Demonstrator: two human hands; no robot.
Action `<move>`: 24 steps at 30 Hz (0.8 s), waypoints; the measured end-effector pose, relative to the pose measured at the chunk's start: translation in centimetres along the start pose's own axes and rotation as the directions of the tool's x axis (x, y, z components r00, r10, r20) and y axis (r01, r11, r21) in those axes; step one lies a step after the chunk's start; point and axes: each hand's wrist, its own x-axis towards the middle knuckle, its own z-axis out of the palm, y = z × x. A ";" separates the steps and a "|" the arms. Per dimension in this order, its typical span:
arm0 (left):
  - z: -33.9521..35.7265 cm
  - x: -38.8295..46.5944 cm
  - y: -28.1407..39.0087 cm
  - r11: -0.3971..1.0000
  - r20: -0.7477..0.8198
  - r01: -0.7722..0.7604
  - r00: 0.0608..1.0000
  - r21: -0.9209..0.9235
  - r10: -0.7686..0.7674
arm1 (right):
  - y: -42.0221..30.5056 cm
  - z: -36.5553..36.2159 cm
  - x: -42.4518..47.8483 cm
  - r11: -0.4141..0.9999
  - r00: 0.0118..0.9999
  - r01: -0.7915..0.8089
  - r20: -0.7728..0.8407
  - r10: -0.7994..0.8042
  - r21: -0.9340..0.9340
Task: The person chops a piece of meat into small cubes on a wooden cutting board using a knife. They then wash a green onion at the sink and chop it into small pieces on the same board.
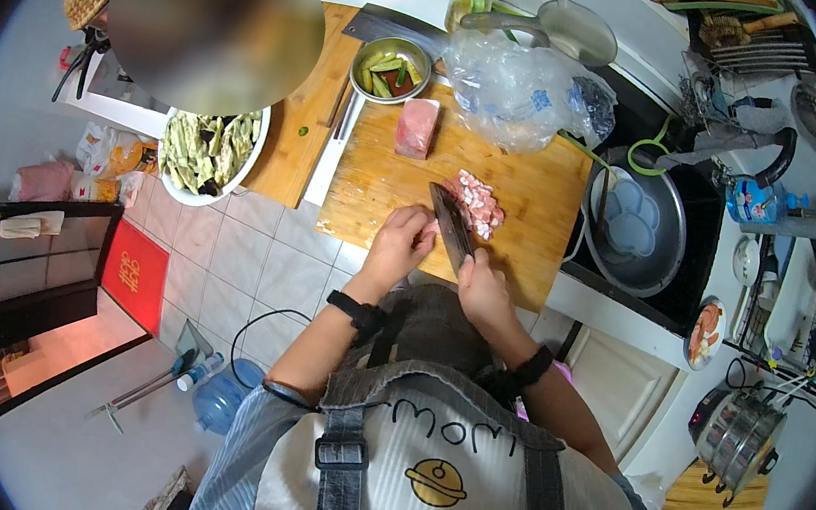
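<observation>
On a wooden cutting board (372, 175), my right hand (484, 286) grips the handle of a dark-bladed kitchen knife (450, 218). The blade stands on edge, its tip pointing away from me. To its right lies a heap of small diced pink-and-white meat (478, 202). My left hand (402, 243), fingers curled, presses a strip of pink meat (430, 226) against the board just left of the blade; most of the strip is hidden. Further back rests a larger block of meat (416, 129). Behind it is a metal bowl (356, 83) with green vegetable pieces in brown liquid.
A crumpled plastic bag (524, 94) covers the board's back right corner. On the right, a sink (578, 236) contains a metal basin (666, 273). A white bowl (255, 173) of pale green vegetable strips stands on the left, beside another wooden board (283, 158). A second broad blade (385, 26) lies behind.
</observation>
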 end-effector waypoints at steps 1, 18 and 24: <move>0.1 -0.2 0.0 1.000 -0.015 0.020 1.000 -0.009 -0.020 | 0.1 0.0 0.1 1.000 1.000 0.003 -0.008 -0.003 -0.003; 0.2 -0.6 -0.4 0.993 -0.028 0.087 0.996 -0.077 -0.089 | -1.7 -0.5 -2.2 0.982 0.991 0.006 0.131 0.019 -0.191; 0.3 -0.6 -0.3 0.991 -0.016 0.099 0.995 -0.090 -0.101 | -1.9 -0.5 -0.2 0.992 0.995 -0.038 0.083 0.049 -0.124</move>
